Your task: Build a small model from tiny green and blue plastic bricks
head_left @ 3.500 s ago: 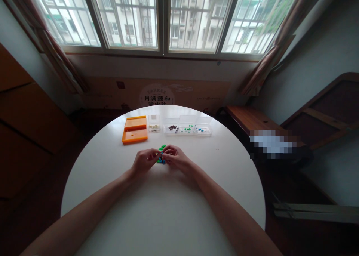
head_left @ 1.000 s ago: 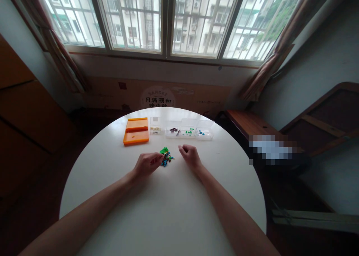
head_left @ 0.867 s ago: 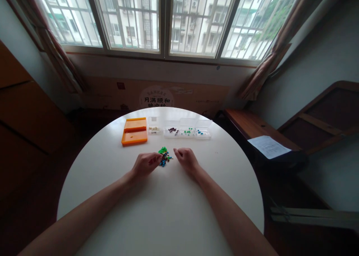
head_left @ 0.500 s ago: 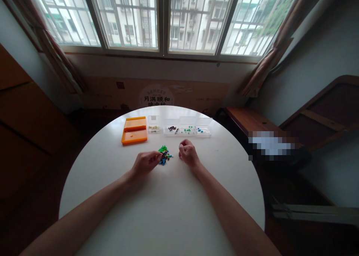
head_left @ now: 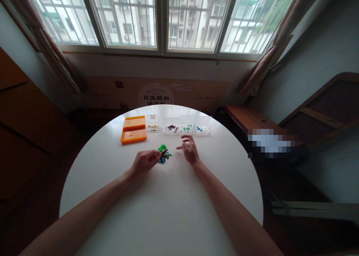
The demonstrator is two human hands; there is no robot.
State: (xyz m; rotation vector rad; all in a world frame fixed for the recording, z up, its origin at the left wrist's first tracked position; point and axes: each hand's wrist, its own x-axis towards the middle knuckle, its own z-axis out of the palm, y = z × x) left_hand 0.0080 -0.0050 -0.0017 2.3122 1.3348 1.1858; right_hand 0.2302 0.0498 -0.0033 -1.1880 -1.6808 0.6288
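A small heap of green, blue and dark pieces (head_left: pixel 163 154) lies in the middle of the round white table (head_left: pixel 168 211). My left hand (head_left: pixel 145 161) rests just left of the heap, its fingers curled and pinched at the heap's edge; what they hold is too small to name. My right hand (head_left: pixel 189 149) hovers to the right of the heap, fingers spread, holding nothing. Beyond it stand clear plastic boxes (head_left: pixel 187 125) with dark, green and blue pieces sorted inside.
An orange tray with its lid (head_left: pixel 134 129) and a small clear box (head_left: pixel 153 123) sit at the table's far left. A wooden bench with a blurred paper (head_left: pixel 269 143) stands to the right. Windows and curtains fill the far wall.
My right hand let go of the heap, drew off to the right as a fist, and now has opened its fingers nearer the clear boxes. My left hand has stayed at the heap.
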